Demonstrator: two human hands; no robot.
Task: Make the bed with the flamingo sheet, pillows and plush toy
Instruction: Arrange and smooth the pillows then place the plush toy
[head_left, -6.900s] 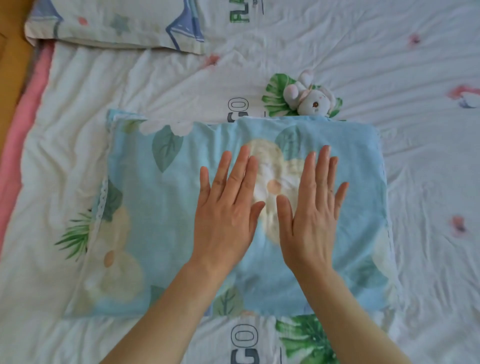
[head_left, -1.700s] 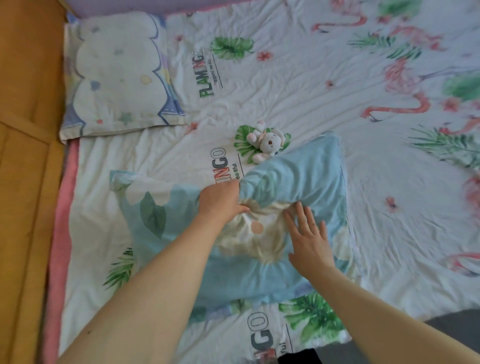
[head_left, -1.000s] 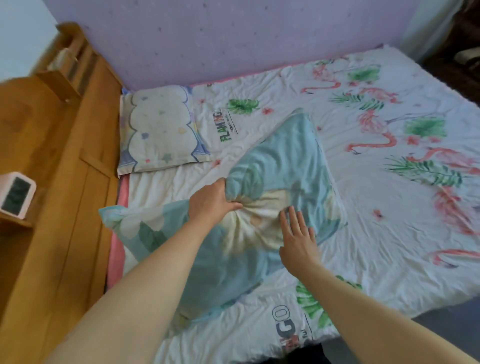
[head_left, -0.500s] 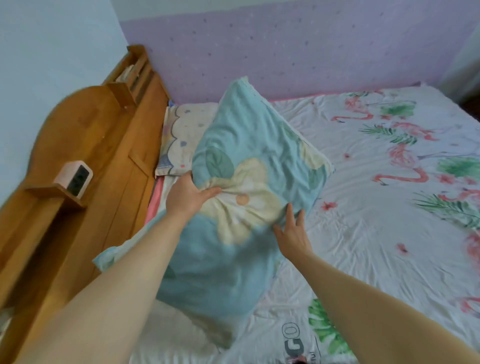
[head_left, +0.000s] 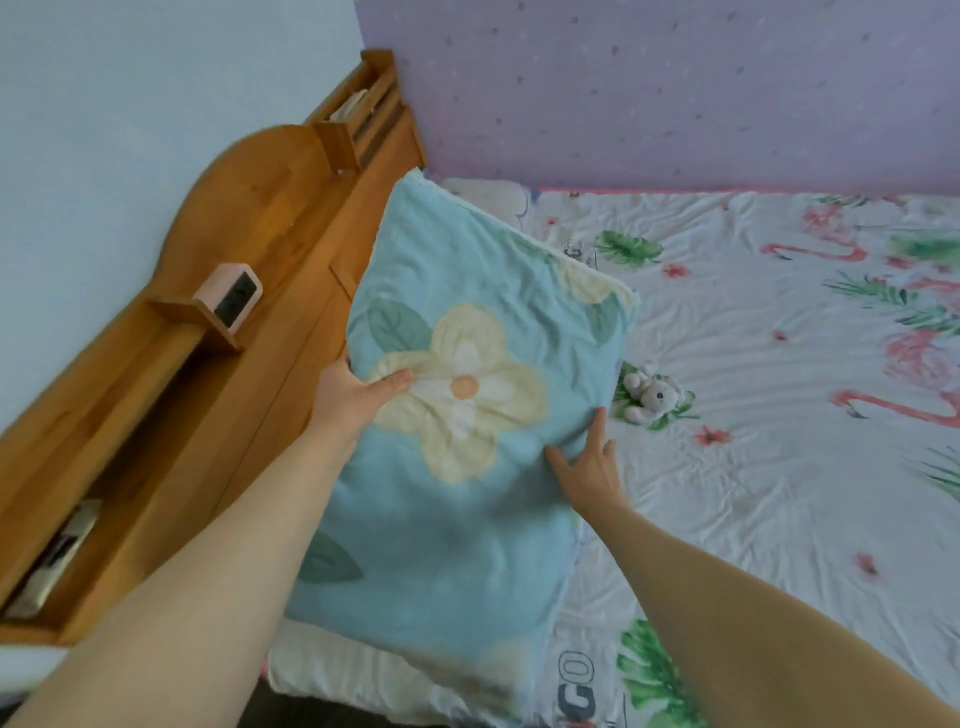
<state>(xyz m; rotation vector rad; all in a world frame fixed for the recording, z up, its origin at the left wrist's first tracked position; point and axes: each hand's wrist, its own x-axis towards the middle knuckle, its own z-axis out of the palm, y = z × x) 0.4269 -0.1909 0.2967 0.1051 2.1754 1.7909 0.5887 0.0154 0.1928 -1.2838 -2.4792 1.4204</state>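
- Blue flower-print pillow (head_left: 467, 467): held clear of the bed near the wooden headboard (head_left: 249, 218), standing on end and tilted, with its top corner against the purple wall (head_left: 675, 93) in view.
- Left hand (head_left: 345, 397): grips the pillow's left edge. The thumb lies across the front; the fingers are hidden behind the fabric.
- Right hand (head_left: 587, 465): fingers straight and spread, laid flat against the pillow's lower right edge and not curled round it.
- Flamingo sheet (head_left: 779, 493): spread over the mattress, creased.
- Plush toy (head_left: 652, 397): lying on the sheet just right of the pillow, apart from both hands.
- White pillow (head_left: 488, 195): at the head of the bed, mostly hidden behind the blue one.
- Small pink clock (head_left: 234, 300): on the headboard shelf.
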